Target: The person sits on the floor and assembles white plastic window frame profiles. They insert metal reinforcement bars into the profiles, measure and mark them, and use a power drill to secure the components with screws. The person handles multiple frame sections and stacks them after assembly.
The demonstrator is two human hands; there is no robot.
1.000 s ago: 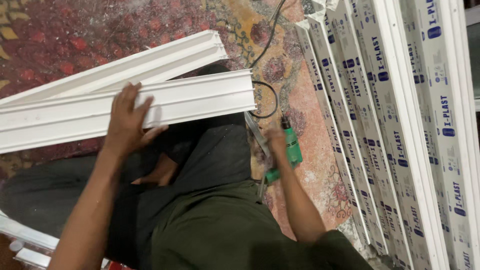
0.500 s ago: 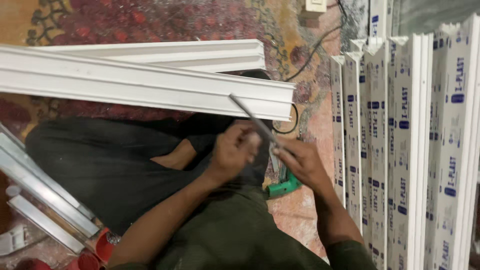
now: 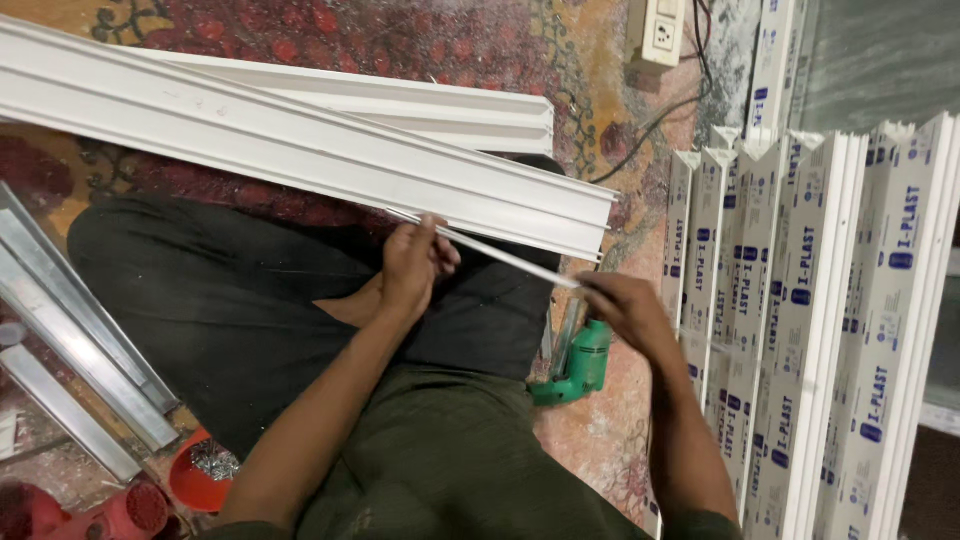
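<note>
Both hands, left hand (image 3: 415, 262) and right hand (image 3: 622, 305), pinch the thin white strip (image 3: 500, 255) shut; it looks not yet seated in the white profile (image 3: 300, 145); the green drill (image 3: 578, 362) lies unused.

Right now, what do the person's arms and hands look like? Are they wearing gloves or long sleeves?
No gloves: the left hand and right hand are bare, with no rings or watch showing. Both forearms are uncovered too. Dark olive-green short sleeves begin near the elbows, matching the shirt.
</note>
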